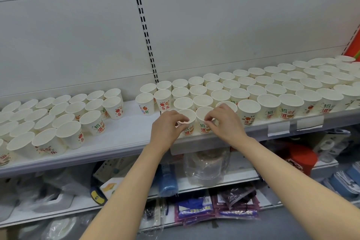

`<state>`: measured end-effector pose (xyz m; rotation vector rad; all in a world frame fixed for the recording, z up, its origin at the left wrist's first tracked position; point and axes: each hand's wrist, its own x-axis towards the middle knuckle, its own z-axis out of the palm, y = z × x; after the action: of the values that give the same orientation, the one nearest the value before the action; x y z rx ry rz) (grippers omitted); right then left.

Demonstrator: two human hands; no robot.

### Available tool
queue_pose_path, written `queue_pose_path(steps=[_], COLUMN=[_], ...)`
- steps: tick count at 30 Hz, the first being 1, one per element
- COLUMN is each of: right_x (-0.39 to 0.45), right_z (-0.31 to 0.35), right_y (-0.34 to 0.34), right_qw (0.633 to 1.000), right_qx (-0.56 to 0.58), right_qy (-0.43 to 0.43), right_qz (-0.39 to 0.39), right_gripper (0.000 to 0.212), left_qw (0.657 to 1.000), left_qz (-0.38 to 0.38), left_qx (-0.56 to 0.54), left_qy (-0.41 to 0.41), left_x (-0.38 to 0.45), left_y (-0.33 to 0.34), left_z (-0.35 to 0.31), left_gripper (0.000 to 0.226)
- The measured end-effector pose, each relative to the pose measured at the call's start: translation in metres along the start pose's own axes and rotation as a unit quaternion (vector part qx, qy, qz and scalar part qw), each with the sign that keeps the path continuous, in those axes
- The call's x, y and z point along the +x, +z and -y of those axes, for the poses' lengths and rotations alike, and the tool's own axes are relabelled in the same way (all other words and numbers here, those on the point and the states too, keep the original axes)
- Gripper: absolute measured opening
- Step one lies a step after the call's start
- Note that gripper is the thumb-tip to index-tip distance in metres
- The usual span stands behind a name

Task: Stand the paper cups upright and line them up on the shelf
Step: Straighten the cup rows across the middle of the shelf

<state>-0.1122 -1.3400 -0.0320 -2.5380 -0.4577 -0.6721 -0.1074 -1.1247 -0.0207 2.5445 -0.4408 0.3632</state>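
Shelf (126, 138) mid-frame carries upright paper cups (272, 87), rows filling right, looser block left. Step: aligning front row. Left hand (165, 128) grip pinches near rim of front cup (187, 117); right hand (224, 122) pinches neighbour cup (203, 116). Next, probably: nudge both flush, then close centre gap.

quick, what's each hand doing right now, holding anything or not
Left hand: grip pinching the rim of the front-row paper cup.
Right hand: grip pinching the rim of the neighbouring cup just to its right.
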Motion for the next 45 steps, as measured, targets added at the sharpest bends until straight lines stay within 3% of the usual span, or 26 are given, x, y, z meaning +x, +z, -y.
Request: queue_pose_path(steps=[6,11,17,22,25,28,31,35,40,45], right_x=[-0.003,0.000,-0.002,-0.007,-0.001,0.016,0.041,0.088,0.151,0.166], right_z=[-0.003,0.004,0.057,0.104,0.131,0.155,0.173,0.186,0.204,0.210], right_y=[0.003,0.007,0.034,0.072,0.099,0.125,0.150,0.175,0.200,0.214], right_qw=[0.998,0.992,0.982,0.982,0.984,0.984,0.985,0.990,0.997,0.993], right_qx=[-0.051,-0.048,0.007,0.049,0.064,0.066,0.053,0.033,-0.021,-0.055], right_qy=[-0.034,-0.050,-0.114,-0.147,-0.150,-0.151,-0.147,-0.121,-0.063,-0.061], right_qz=[-0.013,-0.104,-0.151,-0.105,-0.074,-0.069,-0.070,-0.059,0.026,0.082], right_gripper=[0.015,0.021,0.017,0.016,0.018,0.016,0.014,0.017,0.036,0.013], left_qw=[0.998,0.992,0.981,0.960,0.944,0.944,0.946,0.965,0.977,0.988], left_qz=[-0.027,-0.091,-0.155,-0.175,-0.179,-0.124,-0.062,-0.095,-0.137,-0.129], left_qx=[0.045,0.078,0.100,0.123,0.183,0.241,0.254,0.186,0.097,0.050], left_qy=[0.025,0.034,-0.062,-0.179,-0.206,-0.190,-0.191,-0.161,-0.130,-0.074], left_x=[-0.004,-0.013,-0.054,-0.074,-0.063,-0.041,-0.024,-0.030,-0.050,-0.051], left_y=[0.005,-0.001,-0.029,-0.071,-0.098,-0.116,-0.129,-0.144,-0.170,-0.185], left_z=[-0.003,0.005,0.073,0.139,0.171,0.193,0.202,0.206,0.221,0.237], left_gripper=[0.017,0.024,0.022,0.023,0.030,0.033,0.016,0.012,0.006,0.005])
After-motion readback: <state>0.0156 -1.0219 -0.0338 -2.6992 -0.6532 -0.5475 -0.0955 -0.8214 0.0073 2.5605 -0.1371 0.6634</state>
